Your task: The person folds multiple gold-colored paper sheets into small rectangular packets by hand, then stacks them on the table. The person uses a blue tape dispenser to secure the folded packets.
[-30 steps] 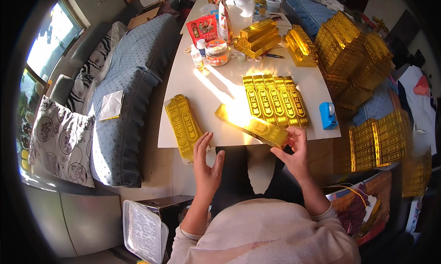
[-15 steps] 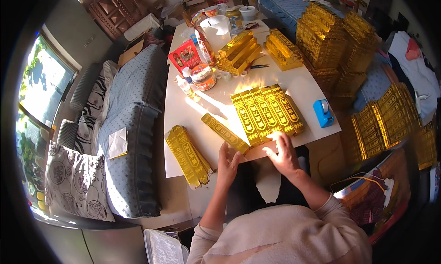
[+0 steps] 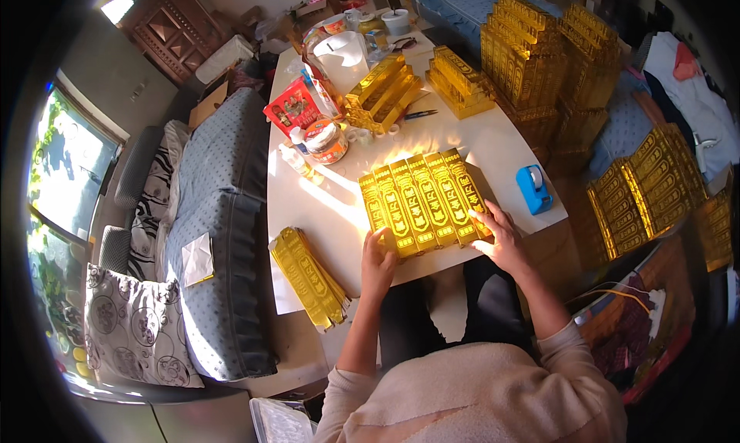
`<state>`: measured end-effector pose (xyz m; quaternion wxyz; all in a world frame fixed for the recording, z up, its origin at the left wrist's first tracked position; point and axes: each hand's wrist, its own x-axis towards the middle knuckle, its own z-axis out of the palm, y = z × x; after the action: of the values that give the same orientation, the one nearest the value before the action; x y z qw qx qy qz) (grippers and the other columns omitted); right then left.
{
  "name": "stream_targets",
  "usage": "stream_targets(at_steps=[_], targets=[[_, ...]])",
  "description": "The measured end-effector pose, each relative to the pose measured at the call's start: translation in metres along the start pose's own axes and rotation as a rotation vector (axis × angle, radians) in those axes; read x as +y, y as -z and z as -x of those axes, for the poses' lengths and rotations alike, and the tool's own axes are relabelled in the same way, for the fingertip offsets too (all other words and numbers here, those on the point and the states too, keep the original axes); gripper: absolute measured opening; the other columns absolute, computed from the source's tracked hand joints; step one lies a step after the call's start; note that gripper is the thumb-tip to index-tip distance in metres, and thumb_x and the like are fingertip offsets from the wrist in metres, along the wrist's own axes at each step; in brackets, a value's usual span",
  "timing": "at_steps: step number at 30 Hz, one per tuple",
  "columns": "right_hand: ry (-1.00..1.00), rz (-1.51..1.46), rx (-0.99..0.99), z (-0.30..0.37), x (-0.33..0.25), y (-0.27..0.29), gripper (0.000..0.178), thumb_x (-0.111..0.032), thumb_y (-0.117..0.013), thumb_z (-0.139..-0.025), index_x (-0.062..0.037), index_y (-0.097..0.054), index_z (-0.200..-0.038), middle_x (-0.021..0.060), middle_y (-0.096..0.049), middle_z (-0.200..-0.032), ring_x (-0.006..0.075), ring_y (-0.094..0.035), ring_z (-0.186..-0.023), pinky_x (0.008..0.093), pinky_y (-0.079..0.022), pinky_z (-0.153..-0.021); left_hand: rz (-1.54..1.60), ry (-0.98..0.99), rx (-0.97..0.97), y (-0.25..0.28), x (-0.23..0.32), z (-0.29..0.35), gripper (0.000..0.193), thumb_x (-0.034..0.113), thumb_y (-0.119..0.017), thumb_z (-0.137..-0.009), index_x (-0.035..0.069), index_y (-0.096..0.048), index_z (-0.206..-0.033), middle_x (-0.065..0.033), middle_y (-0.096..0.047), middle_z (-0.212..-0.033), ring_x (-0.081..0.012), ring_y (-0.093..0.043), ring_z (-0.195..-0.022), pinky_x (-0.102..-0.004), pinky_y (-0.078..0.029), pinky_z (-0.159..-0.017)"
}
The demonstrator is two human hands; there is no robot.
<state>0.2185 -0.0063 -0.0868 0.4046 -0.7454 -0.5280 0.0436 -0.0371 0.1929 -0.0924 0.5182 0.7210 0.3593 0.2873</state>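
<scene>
Several long gold paper boxes [image 3: 420, 200], printed with dark patterns, lie side by side in a row on the white table [image 3: 493, 158]. At the row's near left corner, my left hand [image 3: 378, 260] is closed with curled fingers pressed to the end box. My right hand [image 3: 499, 239] grips the near right corner, fingers on the outer box and thumb at its near end. The row sits squeezed between both hands. A stack of flat gold paper pieces [image 3: 308, 277] lies left of my left hand, jutting over the table's near edge.
A blue tape dispenser [image 3: 533, 190] stands right of the row. Farther back are stacked gold boxes [image 3: 383, 92], a lidded jar [image 3: 326, 142], a red packet [image 3: 293, 106] and a pen [image 3: 422, 114]. Tall gold stacks [image 3: 520, 58] rise at right; a blue-covered sofa [image 3: 212, 204] flanks the left.
The single gold box that lay slanted left of the row is now lined up against it. My left hand has closed at that end, and my right hand has moved to the row's right side.
</scene>
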Motion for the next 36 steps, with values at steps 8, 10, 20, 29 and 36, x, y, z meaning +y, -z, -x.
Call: stream_targets(at_steps=[8, 10, 20, 29, 36], targets=[[0.045, 0.092, 0.101, 0.005, -0.046, -0.013, 0.086, -0.022, -0.095, -0.067, -0.0237, -0.055, -0.144, 0.0232, -0.03, -0.162, 0.042, -0.036, -0.146, 0.0546, -0.036, -0.118, -0.786, -0.295, 0.146, -0.002, 0.037, 0.032, 0.066, 0.038, -0.08, -0.086, 0.022, -0.057, -0.146, -0.0241, -0.023, -0.168, -0.0429, -0.021, -0.156, -0.0628, -0.02, -0.121], [0.075, 0.143, 0.04, 0.0, -0.054, -0.013, 0.081, -0.028, -0.091, -0.073, -0.0267, -0.055, -0.146, 0.0192, -0.026, -0.165, 0.0402, -0.03, -0.15, 0.058, -0.033, -0.119, -0.895, -0.346, 0.106, -0.007, 0.049, 0.029, 0.071, 0.047, -0.08, -0.083, 0.026, -0.057, -0.147, -0.0228, -0.021, -0.169, -0.0451, -0.016, -0.157, -0.0694, -0.011, -0.121], [0.065, 0.261, -0.03, -0.006, -0.053, -0.017, 0.063, -0.027, -0.084, -0.081, -0.0247, -0.064, -0.142, 0.0156, -0.04, -0.158, 0.0355, -0.035, -0.147, 0.0492, -0.036, -0.119, -0.971, -0.484, -0.151, -0.034, 0.054, 0.024, 0.063, 0.046, -0.074, -0.089, 0.034, -0.056, -0.148, -0.011, -0.045, -0.157, -0.0352, -0.034, -0.151, -0.074, -0.009, -0.119], [0.087, 0.265, -0.013, -0.007, -0.041, -0.014, 0.061, -0.025, -0.084, -0.082, -0.023, -0.065, -0.14, 0.0161, -0.043, -0.156, 0.0366, -0.04, -0.145, 0.0479, -0.042, -0.116, -0.965, -0.495, -0.13, -0.034, 0.046, 0.026, 0.067, 0.036, -0.078, -0.086, 0.033, -0.055, -0.148, -0.0101, -0.045, -0.157, -0.0332, -0.035, -0.15, -0.0724, -0.012, -0.12], [0.125, 0.276, -0.023, -0.008, -0.039, -0.016, 0.062, -0.025, -0.085, -0.081, -0.0225, -0.065, -0.14, 0.0161, -0.044, -0.156, 0.0365, -0.041, -0.144, 0.0476, -0.04, -0.117, -0.97, -0.528, -0.101, -0.035, 0.043, 0.025, 0.067, 0.035, -0.079, -0.084, 0.03, -0.057, -0.146, -0.0109, -0.048, -0.155, -0.0323, -0.037, -0.149, -0.0679, -0.011, -0.123]])
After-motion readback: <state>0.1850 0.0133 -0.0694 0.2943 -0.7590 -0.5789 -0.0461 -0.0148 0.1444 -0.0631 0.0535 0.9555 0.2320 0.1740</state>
